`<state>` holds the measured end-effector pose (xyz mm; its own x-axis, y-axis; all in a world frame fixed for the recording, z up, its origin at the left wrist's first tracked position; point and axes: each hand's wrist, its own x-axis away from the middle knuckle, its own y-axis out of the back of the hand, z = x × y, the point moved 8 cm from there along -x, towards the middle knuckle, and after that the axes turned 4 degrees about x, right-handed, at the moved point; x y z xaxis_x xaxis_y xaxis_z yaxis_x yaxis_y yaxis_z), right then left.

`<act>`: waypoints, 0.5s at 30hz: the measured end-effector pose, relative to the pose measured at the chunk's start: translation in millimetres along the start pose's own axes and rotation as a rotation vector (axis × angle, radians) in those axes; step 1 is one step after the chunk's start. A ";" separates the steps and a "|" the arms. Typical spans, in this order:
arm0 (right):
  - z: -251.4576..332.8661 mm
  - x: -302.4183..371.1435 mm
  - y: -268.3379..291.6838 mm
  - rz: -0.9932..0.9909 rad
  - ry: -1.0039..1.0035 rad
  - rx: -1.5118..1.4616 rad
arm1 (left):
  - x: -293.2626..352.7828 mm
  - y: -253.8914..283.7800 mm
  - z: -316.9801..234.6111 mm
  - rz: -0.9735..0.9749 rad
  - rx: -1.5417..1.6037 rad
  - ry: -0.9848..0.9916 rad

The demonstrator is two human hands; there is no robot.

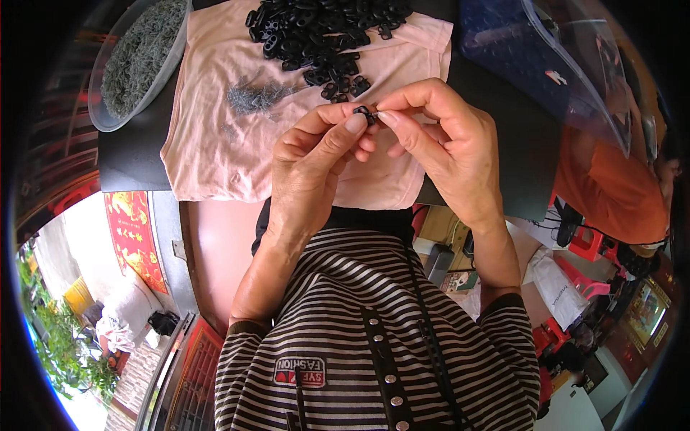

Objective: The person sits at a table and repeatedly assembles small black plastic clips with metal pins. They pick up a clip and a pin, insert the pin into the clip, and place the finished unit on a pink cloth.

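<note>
Partly visible (between left fingertips (pixel 354 124)): black piece (pixel 369 116)

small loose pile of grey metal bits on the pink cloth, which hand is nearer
Left. The left hand is just below and right of the small grey metal pile; the right hand is farther right, beyond the left.

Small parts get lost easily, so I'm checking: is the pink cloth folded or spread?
Spread: the pink cloth lies out across the dark table, lightly wrinkled, with black pieces heaped on it.
</note>
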<state>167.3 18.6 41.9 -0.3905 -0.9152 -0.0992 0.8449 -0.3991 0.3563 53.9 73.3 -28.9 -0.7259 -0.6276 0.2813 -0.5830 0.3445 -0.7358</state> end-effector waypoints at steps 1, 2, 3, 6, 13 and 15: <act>0.5 0.4 0.6 -0.001 -0.005 -0.002 | 0.0 -0.3 0.0 -0.001 -0.006 0.000; 0.7 0.7 1.1 -0.002 -0.009 -0.005 | 0.2 -0.9 -0.2 -0.003 -0.013 0.000; 1.2 0.9 1.7 -0.005 -0.007 -0.003 | 0.1 -1.5 -0.3 -0.004 -0.019 -0.001; 2.5 1.5 2.8 -0.016 -0.002 -0.007 | -0.1 -2.7 -1.2 -0.006 -0.030 -0.004; 5.6 2.3 2.4 -0.003 -0.017 0.043 | -0.2 -2.6 -1.1 -0.008 -0.051 -0.007; 9.6 2.3 2.3 0.003 0.026 0.116 | 0.1 -1.5 -1.6 -0.013 -0.075 -0.022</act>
<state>164.8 16.1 51.4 -0.3772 -0.9181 -0.1215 0.7975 -0.3887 0.4614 54.1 73.8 -26.7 -0.7105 -0.6472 0.2763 -0.6184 0.3869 -0.6840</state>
